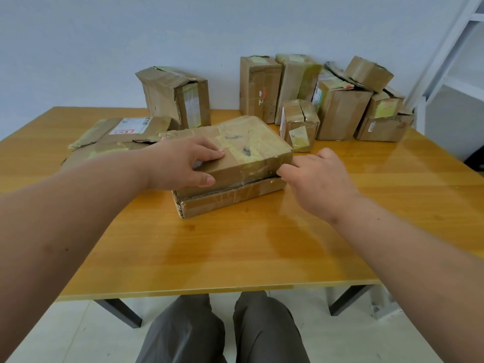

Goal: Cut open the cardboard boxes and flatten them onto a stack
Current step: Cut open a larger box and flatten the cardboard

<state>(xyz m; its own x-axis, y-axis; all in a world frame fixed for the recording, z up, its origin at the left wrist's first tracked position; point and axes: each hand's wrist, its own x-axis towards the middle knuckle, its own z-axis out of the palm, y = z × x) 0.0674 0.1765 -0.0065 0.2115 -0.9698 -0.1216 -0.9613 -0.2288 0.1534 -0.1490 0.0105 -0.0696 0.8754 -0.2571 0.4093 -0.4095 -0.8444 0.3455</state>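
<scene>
Partly hidden, right hand [318, 179] fingertips meet taped box [235, 163] edge

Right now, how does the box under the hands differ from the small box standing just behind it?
The box under the hands lies flat and low; the small box stands upright. The first is much wider. The left hand and right hand touch the first; nothing touches the small one. Both are taped brown cardboard.
</scene>
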